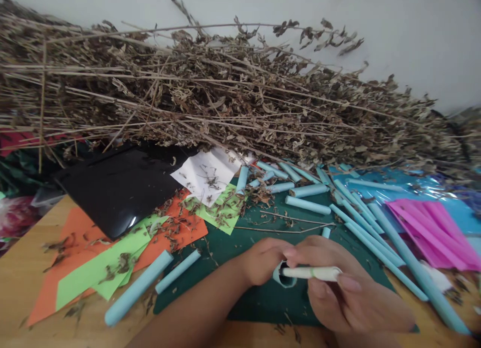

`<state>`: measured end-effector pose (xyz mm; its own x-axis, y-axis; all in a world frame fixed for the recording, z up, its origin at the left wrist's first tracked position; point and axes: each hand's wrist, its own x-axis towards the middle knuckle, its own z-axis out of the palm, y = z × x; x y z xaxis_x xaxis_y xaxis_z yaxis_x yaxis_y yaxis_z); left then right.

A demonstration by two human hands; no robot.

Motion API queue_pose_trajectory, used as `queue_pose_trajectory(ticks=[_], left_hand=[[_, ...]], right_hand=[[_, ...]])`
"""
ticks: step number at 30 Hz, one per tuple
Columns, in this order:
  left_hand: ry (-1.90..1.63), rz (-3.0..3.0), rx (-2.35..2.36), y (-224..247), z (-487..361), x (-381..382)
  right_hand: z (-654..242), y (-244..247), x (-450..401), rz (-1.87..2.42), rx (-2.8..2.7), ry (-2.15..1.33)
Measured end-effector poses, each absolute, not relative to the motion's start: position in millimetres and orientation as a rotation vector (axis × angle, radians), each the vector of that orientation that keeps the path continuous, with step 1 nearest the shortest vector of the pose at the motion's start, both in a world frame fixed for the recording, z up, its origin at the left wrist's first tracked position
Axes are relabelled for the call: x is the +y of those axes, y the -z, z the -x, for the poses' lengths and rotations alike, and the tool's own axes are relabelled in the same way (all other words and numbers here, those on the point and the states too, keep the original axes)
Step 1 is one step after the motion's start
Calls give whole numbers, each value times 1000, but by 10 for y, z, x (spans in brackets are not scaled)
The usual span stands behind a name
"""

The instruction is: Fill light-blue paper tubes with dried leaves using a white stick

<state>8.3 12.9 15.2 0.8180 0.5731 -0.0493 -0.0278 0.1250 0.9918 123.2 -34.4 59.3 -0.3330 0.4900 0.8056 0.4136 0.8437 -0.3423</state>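
My left hand (265,260) is closed around a light blue paper tube (289,283), its open end turned towards me. My right hand (353,293) grips a whitish rolled paper stick (325,273) with a pale green band. The stick's far tip is at the mouth of the tube; how deep it reaches inside is hidden. Both hands are over a dark green mat (259,303). Two loose blue paper tubes, a thick one (139,288) and a thinner one (178,271), lie left of my arm.
A large heap of dried leafy stems (225,92) fills the back. Several blue tubes (364,237) lie to the right by pink folded paper (436,232) and a blue plastic sheet (421,187). Left are a black sheet (128,187), orange paper (48,288) and green paper (78,288).
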Motion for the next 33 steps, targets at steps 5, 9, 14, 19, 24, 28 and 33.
queue_pose_trajectory(ticks=[5,9,14,19,24,28,33], left_hand=[[-443,-1400,520,-188,-77,119],[-512,-1383,508,-84,-90,109],[-516,-1380,535,-35,-101,115],[-536,-1386,496,-1,-98,118],[-581,-1368,424,27,-104,117],[-589,-1350,427,31,-105,114],[-586,-1347,470,28,-100,108]], right_hand=[[-1226,-658,-353,593,-1990,-122],[-1200,-721,-370,774,-1901,-266],[-1202,-679,-342,563,-1969,-193],[-1193,-697,-359,628,-1929,-244],[-1207,-731,-428,819,-1943,-146],[-1210,-791,-416,856,-1974,-143],[-1163,-914,-353,747,-2018,-138]])
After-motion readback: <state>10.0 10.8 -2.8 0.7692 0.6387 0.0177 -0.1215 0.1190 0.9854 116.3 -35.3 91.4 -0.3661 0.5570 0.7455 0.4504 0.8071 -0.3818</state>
